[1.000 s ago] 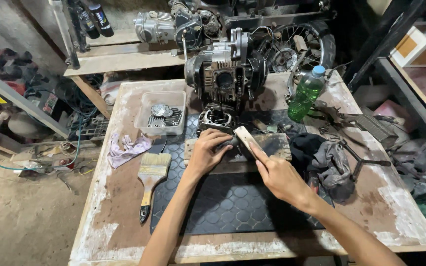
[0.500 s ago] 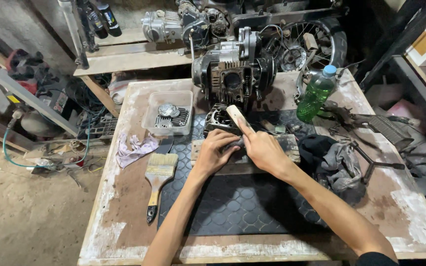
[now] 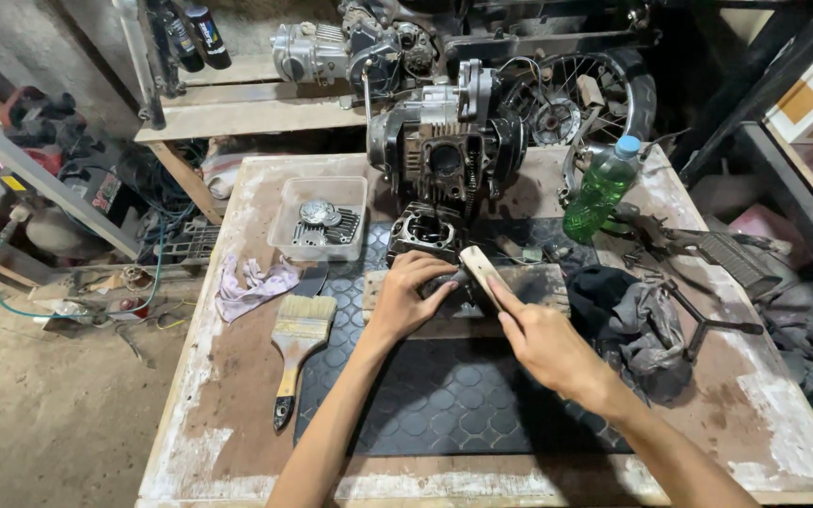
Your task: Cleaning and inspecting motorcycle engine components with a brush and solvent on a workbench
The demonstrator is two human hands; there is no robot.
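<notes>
My left hand (image 3: 408, 293) presses down on a dark metal part resting on a wooden block (image 3: 529, 285) in the middle of the workbench. My right hand (image 3: 546, 341) grips a pale wooden handle (image 3: 480, 270), probably a hammer's, whose far end sits right beside my left fingers over the block. Just beyond the block lies a metal cylinder barrel (image 3: 424, 229), and behind it stands a dismantled motorcycle engine (image 3: 446, 150). A black patterned rubber mat (image 3: 444, 395) lies under the block and my forearms.
A paintbrush (image 3: 295, 346) and a crumpled rag (image 3: 252, 283) lie to the left. A clear plastic tub (image 3: 279, 226) holds small engine parts. A green bottle (image 3: 598, 189), dark rags (image 3: 632, 325) and loose tools occupy the right side. Shelves and a spoked wheel (image 3: 576, 103) stand behind.
My right hand has lowered the wooden handle from a raised tilt down onto the block beside my left hand. The view has shifted slightly; my left hand stays on the part.
</notes>
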